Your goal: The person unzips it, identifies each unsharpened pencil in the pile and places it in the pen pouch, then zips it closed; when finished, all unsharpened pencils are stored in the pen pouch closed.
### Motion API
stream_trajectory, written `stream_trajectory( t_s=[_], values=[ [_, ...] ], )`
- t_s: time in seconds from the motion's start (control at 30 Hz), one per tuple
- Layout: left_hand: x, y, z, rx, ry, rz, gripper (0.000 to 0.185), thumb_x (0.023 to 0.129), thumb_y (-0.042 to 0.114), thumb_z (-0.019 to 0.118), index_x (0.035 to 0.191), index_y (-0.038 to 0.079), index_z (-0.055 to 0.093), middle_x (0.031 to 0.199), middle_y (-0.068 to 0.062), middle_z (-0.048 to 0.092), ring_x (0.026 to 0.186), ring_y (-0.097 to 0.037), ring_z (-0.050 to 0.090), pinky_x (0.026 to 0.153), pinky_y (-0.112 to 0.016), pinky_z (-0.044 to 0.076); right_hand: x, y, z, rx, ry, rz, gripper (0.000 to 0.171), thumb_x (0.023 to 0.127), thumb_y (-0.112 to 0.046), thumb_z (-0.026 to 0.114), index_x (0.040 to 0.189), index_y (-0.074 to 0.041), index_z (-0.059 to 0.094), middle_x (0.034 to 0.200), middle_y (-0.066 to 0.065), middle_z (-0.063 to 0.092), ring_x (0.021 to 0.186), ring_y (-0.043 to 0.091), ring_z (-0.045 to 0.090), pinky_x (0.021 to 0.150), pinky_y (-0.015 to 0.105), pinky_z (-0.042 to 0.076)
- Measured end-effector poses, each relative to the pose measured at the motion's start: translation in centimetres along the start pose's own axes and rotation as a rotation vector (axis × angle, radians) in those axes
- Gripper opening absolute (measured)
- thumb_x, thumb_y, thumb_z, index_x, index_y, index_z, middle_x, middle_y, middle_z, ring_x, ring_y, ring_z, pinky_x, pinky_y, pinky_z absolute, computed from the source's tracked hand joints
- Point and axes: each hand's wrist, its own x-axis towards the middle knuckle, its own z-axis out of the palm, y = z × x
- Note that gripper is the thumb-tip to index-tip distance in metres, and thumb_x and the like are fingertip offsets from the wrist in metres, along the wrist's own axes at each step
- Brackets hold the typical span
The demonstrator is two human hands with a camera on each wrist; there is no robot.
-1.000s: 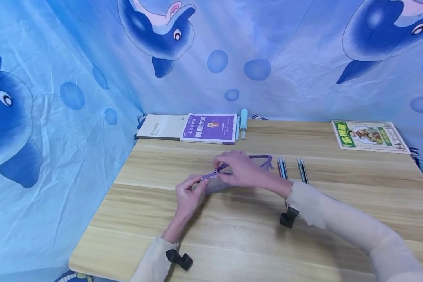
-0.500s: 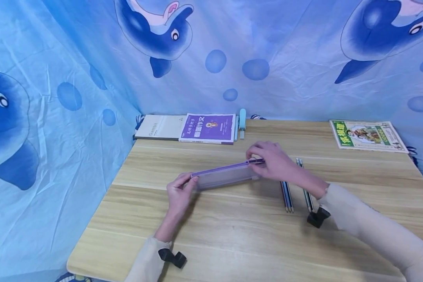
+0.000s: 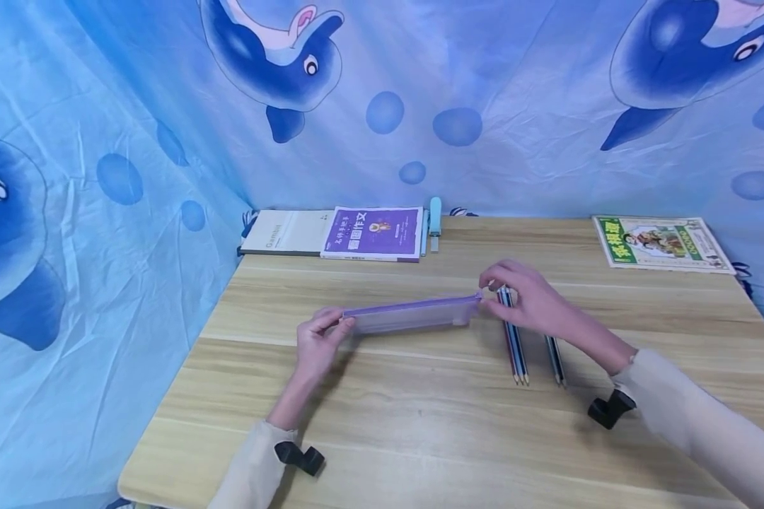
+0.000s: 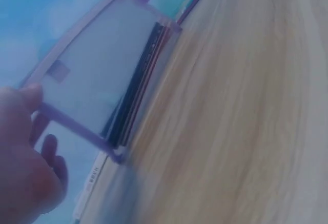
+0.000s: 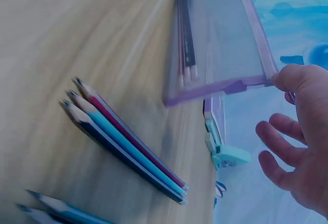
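A translucent zip pencil pouch (image 3: 414,316) with purple edging is stretched between my hands, its long zipper edge uppermost and closed along its length. My left hand (image 3: 315,343) pinches its left upper corner between thumb and fingers. At the opposite end, my right hand (image 3: 525,297) pinches the right upper corner by the zipper's end, its other fingers loosely bent. Dark and reddish pencils (image 4: 136,88) lie inside along the pouch's bottom, seen through its side in both wrist views. Just right of the pouch, three pencils (image 5: 128,142), dark, light blue and dark red, lie together on the table.
Two more pencils (image 3: 555,360) lie farther right, partly under my right forearm. At the table's back are a white notebook (image 3: 286,232), a purple book (image 3: 374,233) and a teal stapler (image 3: 436,218). A green-and-white magazine (image 3: 665,242) lies back right, before a blue dolphin curtain (image 3: 516,170).
My right hand has slid rightward along the zipper to the pouch's right end, and the gaping opening has closed. My left hand has shifted slightly left, still pinching its corner.
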Motion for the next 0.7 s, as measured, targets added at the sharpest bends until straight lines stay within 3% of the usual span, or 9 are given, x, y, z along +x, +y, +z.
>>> stream_trajectory(
  t_s=[0.07, 0.17, 0.27, 0.43, 0.57, 0.7],
  values=[
    [0.0, -0.1, -0.4, 0.051, -0.051, -0.025, 0.021, 0.081, -0.011, 0.074, 0.102, -0.011, 0.072, 0.107, -0.025, 0.068, 0.1, -0.015, 0.062, 0.091, -0.025, 0.051, -0.7, -0.5, 0.0, 0.024, -0.037, 0.012, 0.03, 0.079, 0.0, 0.079, 0.104, -0.007, 0.065, 0.097, 0.002, 0.065, 0.081, 0.016, 0.065, 0.064, 0.04, 0.058],
    [-0.3, -0.1, -0.9, 0.158, -0.126, -0.006, 0.022, 0.079, -0.009, 0.077, 0.101, -0.003, 0.076, 0.109, -0.016, 0.07, 0.106, -0.023, 0.061, 0.093, -0.026, 0.05, -1.9, -1.5, 0.2, 0.019, -0.11, 0.032, 0.028, 0.079, -0.002, 0.079, 0.103, -0.008, 0.066, 0.093, -0.002, 0.067, 0.079, 0.013, 0.065, 0.064, 0.035, 0.058],
    [-0.5, -0.4, -1.2, 0.326, -0.222, 0.06, 0.028, 0.076, -0.011, 0.078, 0.1, 0.002, 0.078, 0.111, -0.011, 0.07, 0.104, -0.028, 0.061, 0.087, -0.033, 0.054, -3.0, -2.1, 0.8, 0.002, -0.188, 0.061, 0.024, 0.08, -0.006, 0.08, 0.1, -0.009, 0.068, 0.09, -0.004, 0.067, 0.075, 0.01, 0.063, 0.062, 0.031, 0.057],
    [-0.8, -0.8, -1.1, 0.568, -0.348, 0.162, 0.04, 0.072, -0.009, 0.078, 0.111, 0.0, 0.075, 0.117, -0.013, 0.068, 0.107, -0.034, 0.058, 0.091, -0.048, 0.049, -3.7, -2.6, 2.6, -0.038, -0.338, 0.168, 0.017, 0.084, -0.014, 0.079, 0.099, -0.012, 0.07, 0.089, -0.005, 0.067, 0.074, 0.005, 0.06, 0.063, 0.023, 0.054],
    [-1.3, -0.7, -1.2, 0.696, -0.438, 0.176, 0.054, 0.071, -0.003, 0.08, 0.124, -0.003, 0.067, 0.122, -0.017, 0.064, 0.112, -0.038, 0.052, 0.097, -0.053, 0.045, -3.9, -2.7, 3.7, -0.08, -0.398, 0.198, 0.017, 0.085, -0.018, 0.079, 0.098, -0.012, 0.07, 0.089, -0.005, 0.066, 0.074, 0.004, 0.059, 0.063, 0.022, 0.053],
    [-1.7, -0.2, -1.9, 0.738, -0.505, 0.155, 0.068, 0.07, 0.005, 0.085, 0.133, -0.005, 0.06, 0.128, -0.02, 0.058, 0.117, -0.04, 0.047, 0.101, -0.055, 0.043, -4.6, -2.6, 3.8, -0.055, -0.403, 0.196, 0.021, 0.085, -0.021, 0.079, 0.1, -0.011, 0.069, 0.085, -0.008, 0.063, 0.07, 0.002, 0.056, 0.06, 0.022, 0.051]
  ],
)
